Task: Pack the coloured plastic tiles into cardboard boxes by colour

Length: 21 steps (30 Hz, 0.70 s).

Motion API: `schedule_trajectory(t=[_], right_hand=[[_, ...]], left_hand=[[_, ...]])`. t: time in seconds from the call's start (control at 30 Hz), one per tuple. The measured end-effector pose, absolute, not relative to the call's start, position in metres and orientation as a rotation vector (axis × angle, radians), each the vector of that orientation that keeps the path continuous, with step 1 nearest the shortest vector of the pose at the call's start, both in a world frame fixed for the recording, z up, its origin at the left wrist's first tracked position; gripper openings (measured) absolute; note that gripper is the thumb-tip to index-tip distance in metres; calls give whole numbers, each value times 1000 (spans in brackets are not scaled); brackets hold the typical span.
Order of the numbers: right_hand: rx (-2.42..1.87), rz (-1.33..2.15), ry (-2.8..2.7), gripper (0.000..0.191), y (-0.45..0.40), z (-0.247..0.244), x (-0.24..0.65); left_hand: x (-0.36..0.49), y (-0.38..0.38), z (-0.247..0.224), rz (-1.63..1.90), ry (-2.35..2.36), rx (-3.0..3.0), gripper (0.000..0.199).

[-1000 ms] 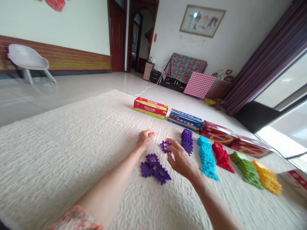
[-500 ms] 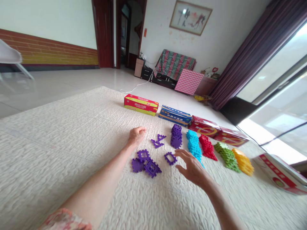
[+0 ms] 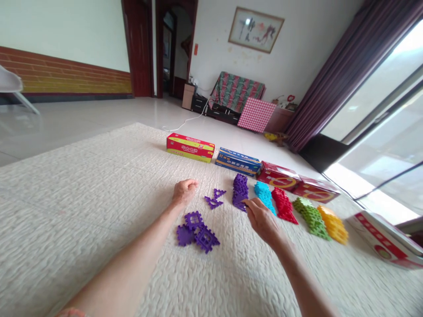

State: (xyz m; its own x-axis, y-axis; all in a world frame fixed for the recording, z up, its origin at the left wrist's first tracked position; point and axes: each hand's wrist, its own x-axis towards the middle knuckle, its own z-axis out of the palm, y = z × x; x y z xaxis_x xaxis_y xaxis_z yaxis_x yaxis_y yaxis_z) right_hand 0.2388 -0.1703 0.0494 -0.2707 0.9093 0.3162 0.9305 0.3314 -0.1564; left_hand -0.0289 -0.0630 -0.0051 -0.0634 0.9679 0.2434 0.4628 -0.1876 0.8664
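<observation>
My right hand pinches a purple interlocking tile at the near end of the purple tile row. Its fingertips hide part of that tile. My left hand rests on the mat as a closed fist, and nothing sticks out of it. Just right of the fist lie two purple triangular pieces. Nearer to me is a small overlapping group of purple square tiles, some with window-like openings.
Right of the purple row run rows of blue, red, green and yellow pieces. Behind them stand a red-yellow box, a blue box and two dark red boxes. A white-red box sits far right.
My right hand has closed on the loose purple frame tile and carried it up to the near end of the purple row. My left fist stays in place on the mat.
</observation>
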Motion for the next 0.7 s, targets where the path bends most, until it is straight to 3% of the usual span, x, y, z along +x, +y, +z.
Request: schedule_trajectory(t=[0.7], right_hand=[[-1669,-249,-2007,28,-146,38,242]], left_hand=[[-28,-66,-1,1203,1534,1671,30]])
